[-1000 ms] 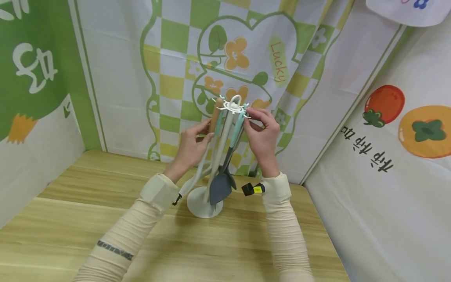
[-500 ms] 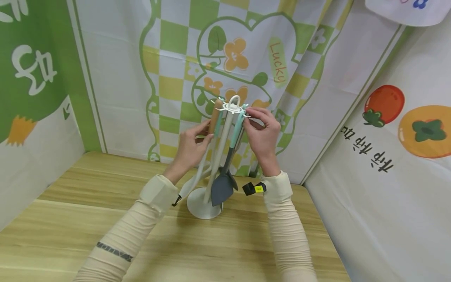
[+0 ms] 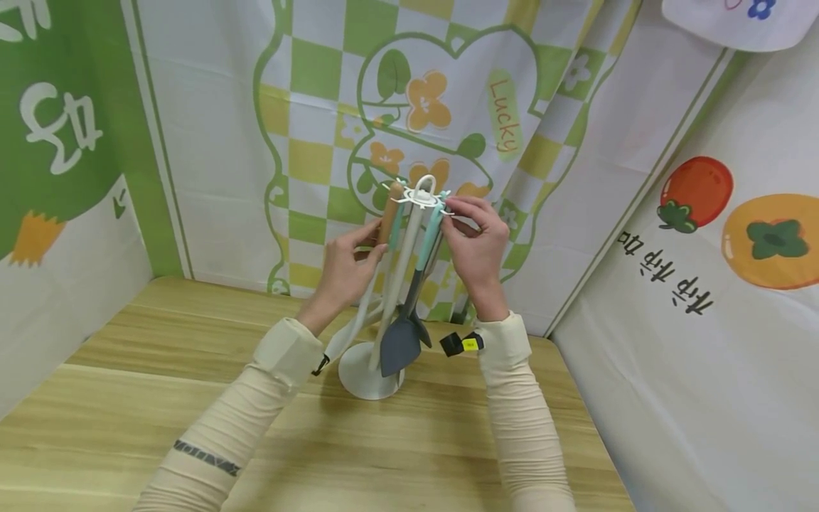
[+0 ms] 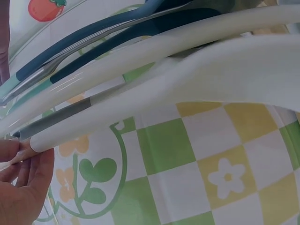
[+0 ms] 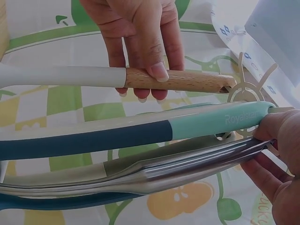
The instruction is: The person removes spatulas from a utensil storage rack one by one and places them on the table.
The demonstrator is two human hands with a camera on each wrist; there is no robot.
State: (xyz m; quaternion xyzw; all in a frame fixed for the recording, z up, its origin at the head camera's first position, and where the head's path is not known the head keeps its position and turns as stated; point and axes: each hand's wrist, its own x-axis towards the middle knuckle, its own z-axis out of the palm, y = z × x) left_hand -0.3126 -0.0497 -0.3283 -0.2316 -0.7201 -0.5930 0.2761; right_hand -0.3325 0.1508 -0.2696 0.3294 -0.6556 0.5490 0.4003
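Note:
In the head view a white utensil rack (image 3: 371,384) stands upright, with a hook ring (image 3: 422,195) on top. My left hand (image 3: 343,267) pinches the wooden handle (image 5: 187,80) of a white utensil (image 4: 211,70), whose handle tip lies beside the ring. With thumb and fingers, my right hand (image 3: 476,242) pinches the end of a steel-handled utensil (image 5: 187,164) at the ring's right side; its head is not identifiable. A dark spatula (image 3: 401,347) with a turquoise handle (image 5: 211,121) hangs between the hands. Several more utensils hang behind, partly hidden.
The rack stands on a wood-grain table (image 3: 358,455). Close behind it hangs a green-and-yellow checked curtain (image 3: 320,128). A printed white cloth wall (image 3: 691,341) borders the right side. A small black device (image 3: 451,344) sits by the right cuff.
Both hands keep their places and holds. The dark spatula's head sways slightly, right and then back left.

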